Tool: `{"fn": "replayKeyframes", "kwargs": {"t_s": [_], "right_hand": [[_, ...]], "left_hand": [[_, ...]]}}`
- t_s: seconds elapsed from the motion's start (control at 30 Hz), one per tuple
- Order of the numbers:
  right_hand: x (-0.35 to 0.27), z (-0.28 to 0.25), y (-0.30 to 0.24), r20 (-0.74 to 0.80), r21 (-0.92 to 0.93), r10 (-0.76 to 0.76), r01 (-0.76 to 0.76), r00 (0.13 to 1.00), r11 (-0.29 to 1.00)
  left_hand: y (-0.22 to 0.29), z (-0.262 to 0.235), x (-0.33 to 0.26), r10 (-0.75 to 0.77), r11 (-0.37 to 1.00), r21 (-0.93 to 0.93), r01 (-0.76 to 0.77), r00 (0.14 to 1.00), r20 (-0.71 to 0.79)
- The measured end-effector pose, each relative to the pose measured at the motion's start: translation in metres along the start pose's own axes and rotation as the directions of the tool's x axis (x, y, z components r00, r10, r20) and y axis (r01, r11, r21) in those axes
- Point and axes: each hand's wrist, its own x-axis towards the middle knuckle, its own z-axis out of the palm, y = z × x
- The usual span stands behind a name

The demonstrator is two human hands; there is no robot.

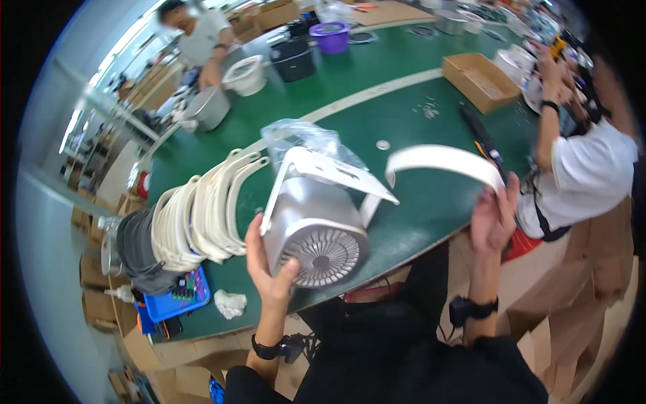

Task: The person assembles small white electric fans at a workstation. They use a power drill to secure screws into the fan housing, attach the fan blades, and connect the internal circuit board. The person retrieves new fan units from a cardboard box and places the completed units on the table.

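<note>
My left hand [269,279] is closed around the lower left side of a silver housing [306,202] with a round, slotted grille [321,261] tilted toward me. A white bracket [336,173] sits across its top, one arm running down the left side. Out to the right, my right hand [494,219] grips one end of a curved white band [441,157] between thumb and fingers. The band's other end hangs near the housing's right side; whether they touch I cannot tell. Behind the housing lies a crumpled clear plastic bag [296,135].
Stacked cream bands [195,219] and dark grey bands [138,246] lie left. Near them are a blue tray [176,306] and a white cloth [231,304]. An open cardboard box [481,82] and a black tool [481,131] stand right. Co-workers [198,40] work around the green table [404,229].
</note>
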Motion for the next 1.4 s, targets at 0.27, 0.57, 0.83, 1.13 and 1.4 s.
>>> {"fn": "replayKeyframes", "kwargs": {"t_s": [0.27, 0.57, 0.83, 1.13, 1.4], "right_hand": [[-0.044, 0.024, -0.051, 0.479, -0.29, 0.261, -0.129, 0.838, 0.948], [-0.078, 0.158, 0.077, 0.96, -0.27, 0.108, 0.757, 0.258, 0.595], [-0.062, 0.126, 0.055, 0.88, -0.271, -0.19, 0.79, 0.434, 0.55], [0.099, 0.018, 0.13, 0.44, -0.833, 0.408, 0.534, 0.8, -0.149], [0.139, 0.031, 0.188, 0.509, -0.658, 0.68, 0.748, 0.528, -0.088]], "left_hand": [[0.013, -0.006, -0.003, -0.336, 0.884, 0.395, 0.248, 0.926, 0.17], [0.062, -0.001, 0.079, -0.187, 0.972, 0.202, 0.121, 0.918, 0.35], [-0.012, -0.11, 0.171, -0.562, 0.674, 0.585, 0.451, 0.827, 0.009], [0.009, -0.023, 0.138, 0.031, 0.629, 0.741, -0.236, 0.959, 0.28], [-0.035, 0.012, 0.184, -0.128, 0.354, 0.699, -0.622, 0.708, 0.694]]}}
